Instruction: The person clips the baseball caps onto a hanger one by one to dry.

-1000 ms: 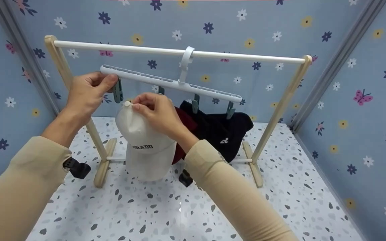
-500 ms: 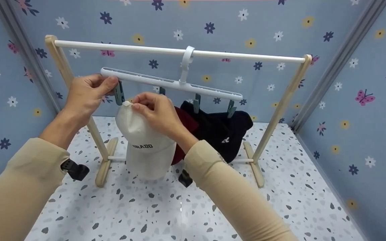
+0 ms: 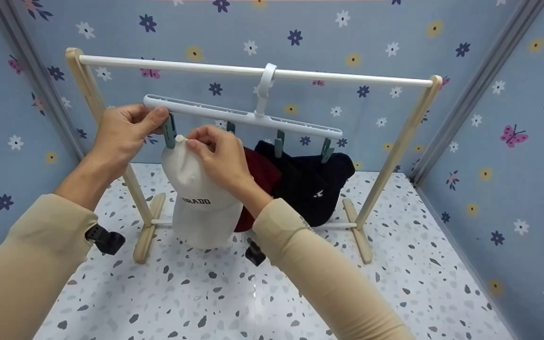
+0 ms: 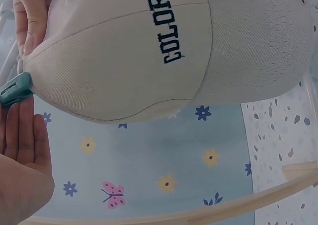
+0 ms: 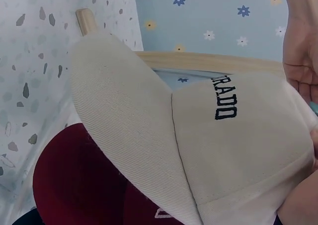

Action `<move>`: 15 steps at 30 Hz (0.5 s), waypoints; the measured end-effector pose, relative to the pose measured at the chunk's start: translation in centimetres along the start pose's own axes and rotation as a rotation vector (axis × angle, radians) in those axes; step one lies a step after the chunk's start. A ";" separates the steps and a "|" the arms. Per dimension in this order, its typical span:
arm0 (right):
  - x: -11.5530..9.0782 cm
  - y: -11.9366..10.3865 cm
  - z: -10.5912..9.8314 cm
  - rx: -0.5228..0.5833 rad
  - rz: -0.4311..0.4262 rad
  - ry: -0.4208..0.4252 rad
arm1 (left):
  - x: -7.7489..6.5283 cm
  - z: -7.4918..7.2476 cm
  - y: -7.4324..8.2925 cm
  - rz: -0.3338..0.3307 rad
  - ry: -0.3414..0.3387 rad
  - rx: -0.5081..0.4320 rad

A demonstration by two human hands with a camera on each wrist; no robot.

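My left hand (image 3: 123, 134) pinches a green clothespin-like clip (image 3: 170, 132) at the left end of the white hanger (image 3: 206, 109). A white cap (image 3: 201, 186) with dark lettering hangs brim down from my right hand (image 3: 225, 156), whose thumb and fingers pinch its crown near the top edge. In the left wrist view, the tip of the clip (image 4: 17, 88) meets the edge of the cap (image 4: 119, 66); whether the fabric is inside its jaws cannot be told. In the right wrist view, the cap (image 5: 238, 150) hides most of the right fingers.
A dark red cap (image 3: 262, 172) and a black cap (image 3: 317, 189) hang behind and right of the white one. More green clips (image 3: 279, 144) line the hanger, which hooks over the white rod (image 3: 347, 78) of a wooden rack (image 3: 397, 146). Speckled floor (image 3: 300, 293) lies below.
The right hand has lifted the white cap slightly, bringing its top edge up beside the clip. The hanger's left end has dipped a little. The left hand keeps its pinch.
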State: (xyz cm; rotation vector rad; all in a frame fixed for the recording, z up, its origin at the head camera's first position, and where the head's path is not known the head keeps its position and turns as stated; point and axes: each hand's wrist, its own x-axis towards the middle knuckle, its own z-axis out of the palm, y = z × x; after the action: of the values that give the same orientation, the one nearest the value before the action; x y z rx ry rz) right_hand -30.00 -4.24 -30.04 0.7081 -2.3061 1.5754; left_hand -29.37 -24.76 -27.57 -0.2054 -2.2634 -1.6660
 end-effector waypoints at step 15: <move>0.0 0.0 0.0 0.011 0.018 0.076 | -0.1 0.3 0.1 0.044 -0.031 0.009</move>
State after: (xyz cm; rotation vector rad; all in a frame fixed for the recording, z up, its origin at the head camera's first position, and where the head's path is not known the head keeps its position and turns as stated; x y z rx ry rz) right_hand -30.01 -4.20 -30.00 0.6208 -2.2575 1.5956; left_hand -29.31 -24.45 -27.61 -0.2791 -2.2719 -1.6411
